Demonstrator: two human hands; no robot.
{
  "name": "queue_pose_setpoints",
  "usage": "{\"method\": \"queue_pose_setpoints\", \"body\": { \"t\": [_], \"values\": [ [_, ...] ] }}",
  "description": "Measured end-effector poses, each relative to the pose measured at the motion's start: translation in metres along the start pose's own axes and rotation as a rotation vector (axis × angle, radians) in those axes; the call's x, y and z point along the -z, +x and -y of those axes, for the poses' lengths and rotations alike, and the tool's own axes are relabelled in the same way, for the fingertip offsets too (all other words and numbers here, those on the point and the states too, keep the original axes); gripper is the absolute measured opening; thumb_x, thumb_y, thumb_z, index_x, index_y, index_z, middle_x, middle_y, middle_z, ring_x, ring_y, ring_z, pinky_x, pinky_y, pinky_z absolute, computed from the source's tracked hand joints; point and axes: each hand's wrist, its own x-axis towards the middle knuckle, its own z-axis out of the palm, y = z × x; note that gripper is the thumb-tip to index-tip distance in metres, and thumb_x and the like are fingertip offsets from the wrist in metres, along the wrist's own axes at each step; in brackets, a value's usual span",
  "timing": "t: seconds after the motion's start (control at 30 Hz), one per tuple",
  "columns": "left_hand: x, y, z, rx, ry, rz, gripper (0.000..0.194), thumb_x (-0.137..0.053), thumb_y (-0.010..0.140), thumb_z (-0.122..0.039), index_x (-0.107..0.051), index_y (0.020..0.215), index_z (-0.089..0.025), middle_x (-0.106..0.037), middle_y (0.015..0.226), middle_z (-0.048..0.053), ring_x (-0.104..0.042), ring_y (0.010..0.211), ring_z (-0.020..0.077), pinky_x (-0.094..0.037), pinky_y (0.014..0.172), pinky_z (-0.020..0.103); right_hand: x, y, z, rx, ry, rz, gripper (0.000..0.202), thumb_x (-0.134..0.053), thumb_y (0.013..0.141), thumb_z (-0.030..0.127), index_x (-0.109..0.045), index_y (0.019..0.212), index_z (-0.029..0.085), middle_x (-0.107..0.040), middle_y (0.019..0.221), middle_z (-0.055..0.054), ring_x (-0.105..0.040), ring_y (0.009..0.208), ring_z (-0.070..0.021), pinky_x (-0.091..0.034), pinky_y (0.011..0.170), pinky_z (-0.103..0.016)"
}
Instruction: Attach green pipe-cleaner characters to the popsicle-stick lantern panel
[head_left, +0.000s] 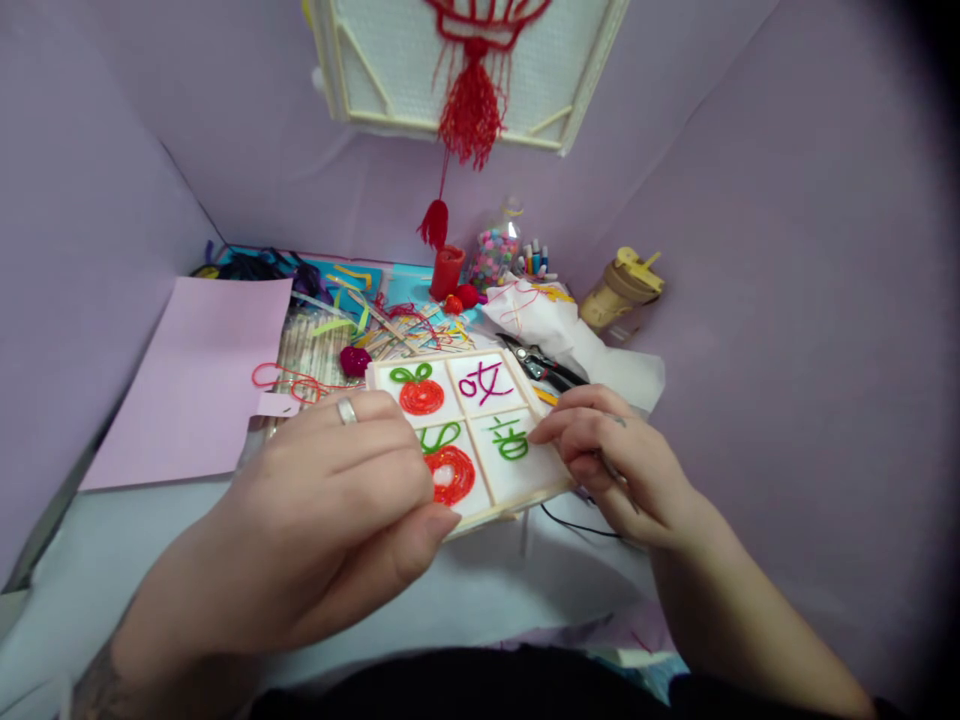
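Observation:
A small wooden-framed panel with four white compartments is tilted up in front of me. Red and green yarn fruit shapes fill its left compartments; a purple character and a green character are on the right. My left hand is closed at the panel's left side, thumb by the lower edge, and covers part of it. My right hand is curled at the right side, its index fingertip by the green character. A slim dark tool lies within its fingers; its kind is unclear.
Black-handled pliers and white paper lie behind the panel. Farther back stand a red candle-like cylinder, a bottle of pompoms and a yellow-lidded cup. Pink paper lies left. A tasselled frame hangs above.

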Motion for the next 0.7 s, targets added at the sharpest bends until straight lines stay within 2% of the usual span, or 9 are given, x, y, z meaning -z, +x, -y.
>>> {"method": "queue_pose_setpoints", "body": {
  "t": [0.2, 0.37, 0.7],
  "values": [
    [0.001, 0.001, -0.001, 0.007, 0.000, -0.004, 0.019, -0.052, 0.090, -0.011, -0.049, 0.073, -0.020, -0.053, 0.069, -0.001, -0.049, 0.068, 0.0150, -0.043, 0.073, 0.035, -0.003, 0.000, -0.002, -0.003, -0.023, 0.034, 0.017, -0.045, 0.084, 0.009, -0.048, 0.090, 0.024, -0.072, 0.095, -0.005, -0.058, 0.092, -0.0230, -0.051, 0.083, -0.040],
    [0.000, 0.001, 0.000, 0.000, -0.001, -0.004, 0.019, -0.052, 0.090, -0.011, -0.050, 0.074, -0.019, -0.052, 0.069, -0.001, -0.049, 0.069, 0.0152, -0.041, 0.070, 0.033, -0.001, -0.001, 0.003, 0.014, -0.014, -0.009, 0.014, -0.044, 0.087, 0.011, -0.047, 0.090, 0.024, -0.073, 0.097, -0.006, -0.059, 0.089, -0.0224, -0.051, 0.084, -0.041],
    [0.001, 0.000, -0.001, -0.003, 0.005, 0.003, 0.020, -0.052, 0.091, -0.011, -0.050, 0.073, -0.019, -0.051, 0.069, -0.001, -0.049, 0.068, 0.0142, -0.042, 0.074, 0.032, -0.006, 0.001, 0.009, 0.035, 0.004, 0.087, 0.013, -0.048, 0.084, 0.012, -0.050, 0.089, 0.023, -0.073, 0.111, -0.004, -0.057, 0.103, -0.0234, -0.051, 0.086, -0.041]
  ]
}}
